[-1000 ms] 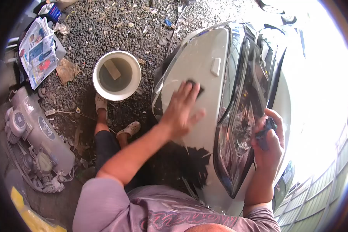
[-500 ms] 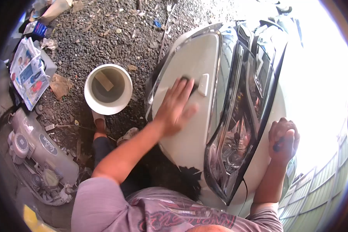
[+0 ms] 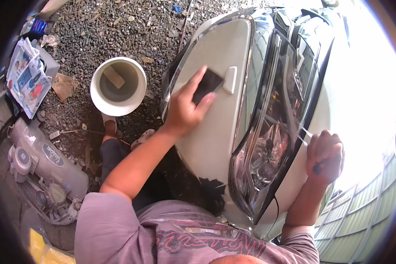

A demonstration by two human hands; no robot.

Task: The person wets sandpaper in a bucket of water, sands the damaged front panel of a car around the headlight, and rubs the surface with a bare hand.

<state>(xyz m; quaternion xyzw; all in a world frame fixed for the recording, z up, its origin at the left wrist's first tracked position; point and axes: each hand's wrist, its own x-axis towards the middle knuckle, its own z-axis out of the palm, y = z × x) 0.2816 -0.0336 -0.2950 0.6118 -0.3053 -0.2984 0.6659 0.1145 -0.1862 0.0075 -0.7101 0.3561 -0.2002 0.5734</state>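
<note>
My left hand (image 3: 185,108) lies on the pale car panel (image 3: 202,145), thumb and index finger on either side of a dark rectangular sanding pad (image 3: 208,83). The pad is flat on the panel, just left of a raised white oblong piece (image 3: 230,80). My right hand (image 3: 324,154) is a fist over the pale bodywork right of the clear car lamp (image 3: 268,154). A dark blue patch shows at its lower side, and a thin whitish streak (image 3: 306,135) runs by its knuckles. What the fist holds, if anything, is hidden.
A white bucket (image 3: 94,99) with liquid and a tan block (image 3: 114,77) stands on gravel to the left. Beyond are a newspaper (image 3: 28,79), a cardboard scrap (image 3: 64,87) and a grey compressor (image 3: 53,154). A dark ragged patch (image 3: 212,193) marks the panel's lower edge.
My left hand has drawn back slightly left and its fingers have shifted, baring the dark pad. The whitish streak now shows by my right fist. The view has tilted a little.
</note>
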